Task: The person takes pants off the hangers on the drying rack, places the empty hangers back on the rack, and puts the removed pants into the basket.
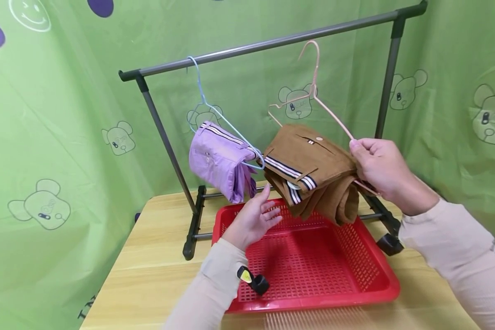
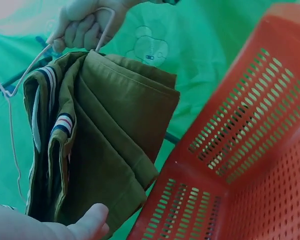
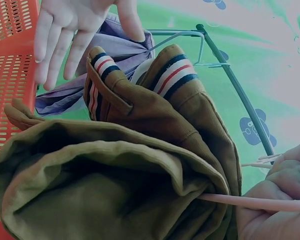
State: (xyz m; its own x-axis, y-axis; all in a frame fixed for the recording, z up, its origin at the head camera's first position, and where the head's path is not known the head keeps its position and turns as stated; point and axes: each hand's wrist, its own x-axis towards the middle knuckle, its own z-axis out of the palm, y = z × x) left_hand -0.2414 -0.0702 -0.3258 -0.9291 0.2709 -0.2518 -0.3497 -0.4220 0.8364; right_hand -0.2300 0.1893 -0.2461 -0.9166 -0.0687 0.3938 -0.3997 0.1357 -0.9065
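My right hand [image 1: 381, 169] grips the lower right corner of a pink wire hanger [image 1: 314, 87]. Over its bottom bar hang folded brown trousers [image 1: 309, 156] with a striped waistband, held up above the basket. The hanger's hook shows just below the rail in the head view. My left hand [image 1: 255, 220] has its fingers spread, palm toward the trousers, low on their left side. In the right wrist view the fingers [image 3: 55, 45] of that hand are straight and hold nothing. Left of the brown pair, purple trousers [image 1: 216, 156] hang on a blue hanger [image 1: 198, 75].
A grey rail [image 1: 268, 45] on a black-footed stand carries the blue hanger. Below the trousers, a red perforated basket [image 1: 313, 302] sits on the wooden table [image 1: 148, 275]. A green patterned curtain [image 1: 86, 183] surrounds the table at the back and sides.
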